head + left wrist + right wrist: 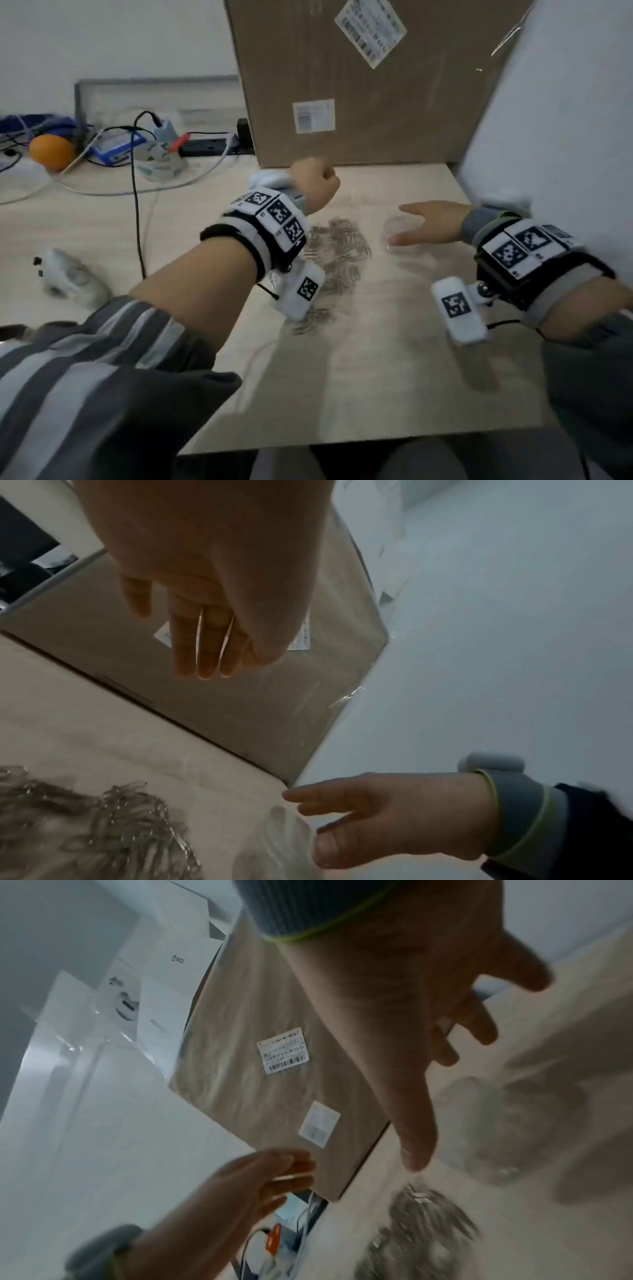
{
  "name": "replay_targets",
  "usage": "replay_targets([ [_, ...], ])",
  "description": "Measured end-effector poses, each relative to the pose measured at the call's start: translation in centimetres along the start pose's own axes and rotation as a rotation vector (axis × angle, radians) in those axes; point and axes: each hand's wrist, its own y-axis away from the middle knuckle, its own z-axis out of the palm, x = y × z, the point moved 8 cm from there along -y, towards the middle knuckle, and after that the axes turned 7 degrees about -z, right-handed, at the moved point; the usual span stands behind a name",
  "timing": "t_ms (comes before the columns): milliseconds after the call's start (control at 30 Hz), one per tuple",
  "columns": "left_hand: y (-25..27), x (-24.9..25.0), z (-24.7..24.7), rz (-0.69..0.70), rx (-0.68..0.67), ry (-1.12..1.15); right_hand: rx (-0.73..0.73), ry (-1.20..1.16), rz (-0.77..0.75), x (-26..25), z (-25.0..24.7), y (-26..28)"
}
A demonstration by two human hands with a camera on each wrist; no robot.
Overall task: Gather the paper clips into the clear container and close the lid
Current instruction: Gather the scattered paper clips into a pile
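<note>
Silver paper clips (337, 253) are heaped mid-surface (394, 359), toward its far edge, just left of the clear container (399, 234). The right hand (433, 222) is held at the container with fingers (298, 795) spread, gripping nothing. The left hand (313, 183) is raised above the pile, fingers (205, 647) straight and pressed together, before a cardboard box (359, 85)

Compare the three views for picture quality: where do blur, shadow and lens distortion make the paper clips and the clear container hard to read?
Head view: dim, arm shadows on the table, paper clips smeared, clear container faint. Left wrist view: left hand a blurred silhouette, box edges tilted. Right wrist view: strongest motion blur; clips are grey streaks.
</note>
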Motion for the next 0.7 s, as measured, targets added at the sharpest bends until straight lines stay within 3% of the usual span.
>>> replay_targets([
  [100,2.8,-0.4,0.8,0.025,0.039,-0.02,0.156,0.043,-0.024,-0.4,1.5,0.2],
  [233,8.0,-1.3,0.9,-0.016,0.019,0.051,0.381,-0.066,0.029,-1.2,2.0,3.1],
  [467,14.4,-2.1,1.3,-0.004,-0.103,0.199,0.498,-0.291,-0.088,-8.3,0.4,9.0],
  [567,16.9,-1.2,0.7,0.055,-0.004,0.252,0.45,-0.296,-0.181,-11.9,0.4,10.8],
  [700,18.7,-1.3,-1.0,0.03,0.136,0.33,0.484,-0.265,-0.223,-13.9,-0.2,13.1],
])
